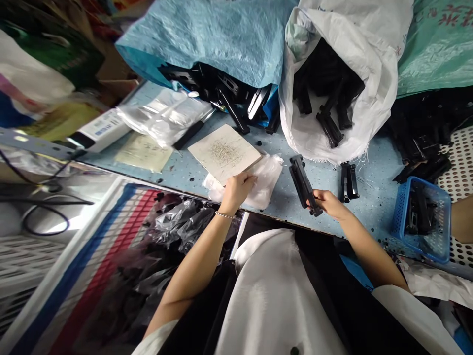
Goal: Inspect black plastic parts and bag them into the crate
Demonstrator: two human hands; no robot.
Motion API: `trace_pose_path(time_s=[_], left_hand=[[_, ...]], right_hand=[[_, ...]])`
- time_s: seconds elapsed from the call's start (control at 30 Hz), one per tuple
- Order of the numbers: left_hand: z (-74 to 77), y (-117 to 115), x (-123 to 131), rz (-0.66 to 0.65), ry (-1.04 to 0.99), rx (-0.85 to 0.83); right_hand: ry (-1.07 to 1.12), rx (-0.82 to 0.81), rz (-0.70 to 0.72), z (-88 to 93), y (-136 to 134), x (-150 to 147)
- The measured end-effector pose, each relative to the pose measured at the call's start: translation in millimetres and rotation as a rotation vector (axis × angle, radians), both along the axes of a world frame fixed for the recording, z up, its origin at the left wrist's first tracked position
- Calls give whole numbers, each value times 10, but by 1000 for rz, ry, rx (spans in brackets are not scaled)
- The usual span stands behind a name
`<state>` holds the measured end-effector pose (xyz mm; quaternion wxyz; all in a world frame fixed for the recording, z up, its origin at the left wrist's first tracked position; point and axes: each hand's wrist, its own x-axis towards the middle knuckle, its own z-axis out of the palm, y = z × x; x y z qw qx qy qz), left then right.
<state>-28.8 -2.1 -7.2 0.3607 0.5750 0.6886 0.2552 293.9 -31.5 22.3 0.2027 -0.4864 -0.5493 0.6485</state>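
A long black plastic part (301, 180) is gripped at its lower end by my right hand (328, 203), tilted over the blue tabletop. My left hand (238, 190), with a beaded bracelet on the wrist, has its fingers closed at the edge of a stack of clear plastic bags (264, 185); whether it pinches a bag is too small to tell. Beside it, partly on the bags, lies a pale square board (240, 148) with many tiny pieces on it. Another black part (349, 181) rests on the table right of my right hand.
Behind stand a white sack (380, 98) and a blue bag (221, 39), both holding black parts. A blue basket (401, 212) is at the right, near another person's arm (462, 219). A crate (121, 231) of bagged items sits below the table's left edge.
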Motion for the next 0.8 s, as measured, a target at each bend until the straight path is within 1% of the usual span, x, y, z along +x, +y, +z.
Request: trace_pose_path(time_s=[0.07,0.13,0.17,0.23,0.3,0.33,0.4,0.43,0.47,0.57,0.63,0.67,0.73,0.8], left_hand=[[-8,-8,-39,44,-73,-22],[-28,-27,-36,72,-81,23],[-41,-40,-35,58,-57,70],[-64,-74,-53,-40,36,192],[-68,-120,-89,-156,145,308],[-56,-150,-102,-197,189,354],[1,-235,-97,-253,236,431],[46,-294,-72,-282,235,472],[100,-365,-31,-324,220,519],[266,-618,152,-519,110,652],[345,-759,283,-652,21,691],[373,-806,339,-690,-8,692],[424,-862,414,-704,-4,689],[507,-916,407,-670,37,709]], right_hand=[[289,-230,-51,-69,-47,-251],[472,-437,-54,-161,-105,-500],[521,-529,-66,-214,-138,-601],[547,-670,-121,-317,-207,-732],[544,-744,-182,-392,-266,-772],[555,-770,-190,-413,-287,-773],[591,-808,-160,-421,-305,-774],[596,-805,-139,-412,-303,-786],[573,-766,-129,-399,-295,-809],[413,-522,-195,-345,-262,-920],[329,-385,-263,-288,-265,-987],[282,-308,-283,-248,-281,-1009],[155,-106,-265,-145,-342,-1023],[61,68,-152,-19,-419,-996]])
